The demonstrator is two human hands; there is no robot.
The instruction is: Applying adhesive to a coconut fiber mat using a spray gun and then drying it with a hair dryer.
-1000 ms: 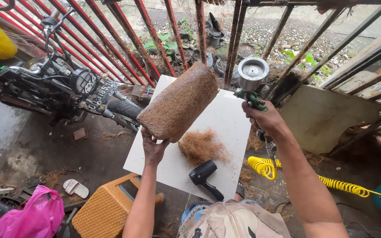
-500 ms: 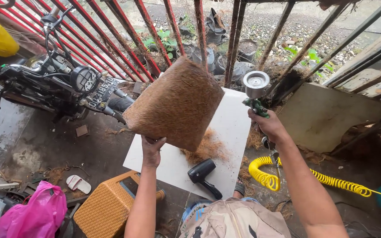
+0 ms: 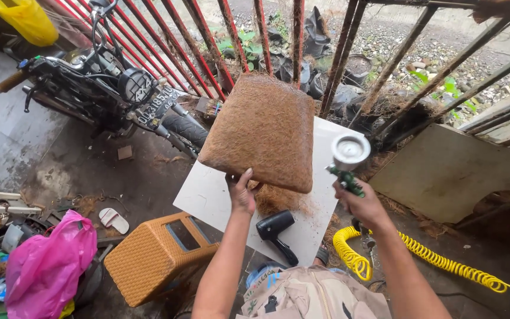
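On a cluttered concrete floor by red railings, the left hand (image 3: 242,192) pinches the lower edge of a light, stiffish coir fibre pad (image 3: 262,130) mid-frame, while the right hand (image 3: 362,204) is wrapped around a spray gun (image 3: 347,159).

Brown coir fibre mat (image 3: 264,130) — thick, rectangular, held upright and tilted above white board. Spray gun (image 3: 347,162) — green body, metal cup on top, beside mat's right edge.

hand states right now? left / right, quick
Left hand: closed on the lower edge of the brown fibre pad, holding it up.
Right hand: closed around the green spray gun with the metal cup.
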